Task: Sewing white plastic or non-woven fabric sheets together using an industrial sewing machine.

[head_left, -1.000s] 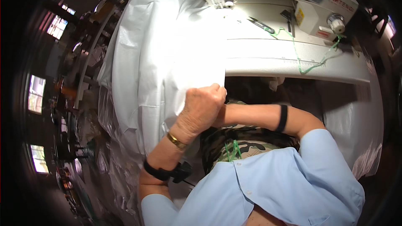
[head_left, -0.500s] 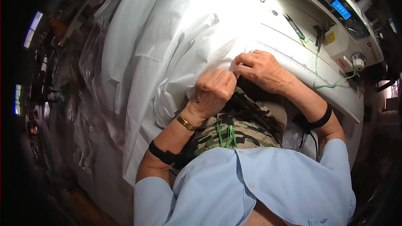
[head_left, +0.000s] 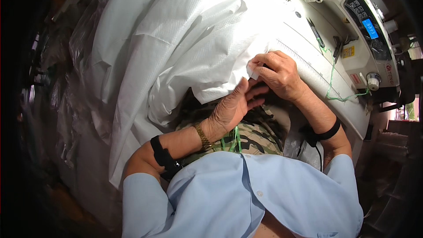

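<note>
A large sheet of white woven fabric (head_left: 176, 39) lies bunched across the sewing machine table and hangs down toward my lap. Pinched between the thumb and fingers of my right hand (head_left: 280, 74) is the near edge of this fabric. My left hand (head_left: 235, 105) is just below and left of it, turned palm inward with its fingers apart. Nothing shows in the left hand; its fingertips are close to the fabric edge under the right hand. Whether they touch it I cannot tell.
Beyond my right hand is a sewing machine (head_left: 368, 48) with a lit blue display. Thread snips (head_left: 316, 33) with green string lie on the table near a printed ruler scale (head_left: 304, 61). Clear plastic sheeting (head_left: 83, 92) hangs at the left.
My left hand has let go of the fabric, opened and turned its palm inward. The right hand keeps its pinch. The view has shifted slightly, and the fabric's near corner now hangs loose.
</note>
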### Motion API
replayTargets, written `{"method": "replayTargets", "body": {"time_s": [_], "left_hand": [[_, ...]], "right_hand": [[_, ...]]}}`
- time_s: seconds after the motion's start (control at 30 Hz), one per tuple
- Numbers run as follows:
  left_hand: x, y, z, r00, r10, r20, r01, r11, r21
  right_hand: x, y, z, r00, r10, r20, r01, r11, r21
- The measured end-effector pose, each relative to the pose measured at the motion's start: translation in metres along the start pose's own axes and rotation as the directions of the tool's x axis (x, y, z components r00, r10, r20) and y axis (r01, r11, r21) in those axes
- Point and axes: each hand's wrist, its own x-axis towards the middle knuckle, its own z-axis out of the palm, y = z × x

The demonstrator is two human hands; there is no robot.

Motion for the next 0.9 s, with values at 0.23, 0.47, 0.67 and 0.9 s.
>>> {"method": "replayTargets", "body": {"time_s": [0.23,0.47,0.67,0.9], "left_hand": [[0.018,-0.005,-0.012,0.935,0.241,-0.259,-0.275,0.955,-0.108],[0.019,-0.003,-0.007,0.929,0.262,-0.260,-0.289,0.955,-0.071],[0.019,0.000,-0.008,0.899,0.234,-0.371,-0.243,0.970,0.022],[0.008,0.019,0.006,0.897,0.023,-0.442,-0.022,1.000,0.006]], "right_hand": [[0.002,0.001,0.001,0.997,-0.023,0.074,0.025,1.000,-0.017],[0.001,0.006,-0.002,0.993,-0.065,0.097,0.067,0.998,-0.012],[0.006,0.005,-0.003,0.990,-0.076,0.117,0.074,0.997,0.015],[-0.005,0.005,-0.015,0.997,0.044,0.069,-0.046,0.999,0.023]]}}
